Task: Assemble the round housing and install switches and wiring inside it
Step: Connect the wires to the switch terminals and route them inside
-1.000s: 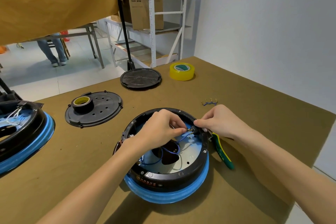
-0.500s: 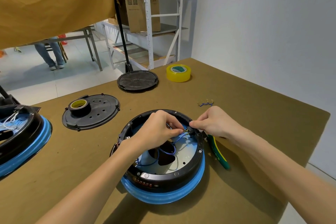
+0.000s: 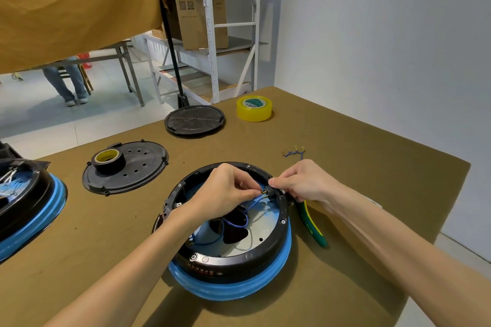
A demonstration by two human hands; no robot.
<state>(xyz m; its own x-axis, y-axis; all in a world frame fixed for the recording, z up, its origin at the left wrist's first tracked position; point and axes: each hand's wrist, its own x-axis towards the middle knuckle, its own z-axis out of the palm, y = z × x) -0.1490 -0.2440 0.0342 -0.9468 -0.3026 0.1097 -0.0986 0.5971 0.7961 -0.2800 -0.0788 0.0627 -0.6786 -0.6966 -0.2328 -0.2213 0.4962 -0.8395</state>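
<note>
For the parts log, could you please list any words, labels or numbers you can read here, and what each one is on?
Nothing can be read with certainty.
Pliers handle: yellow lettering, too blurred to read.
Round housing: a row of red characters on the front rim, too small to read.
Yellow tape roll: green and white core label, unreadable.
Cardboard box on the shelf: two square printed labels and small print, unreadable.

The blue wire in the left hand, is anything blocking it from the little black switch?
Nothing visible does. The left hand pinches the blue wire right beside the black switch, which the right hand holds at the housing rim.
</note>
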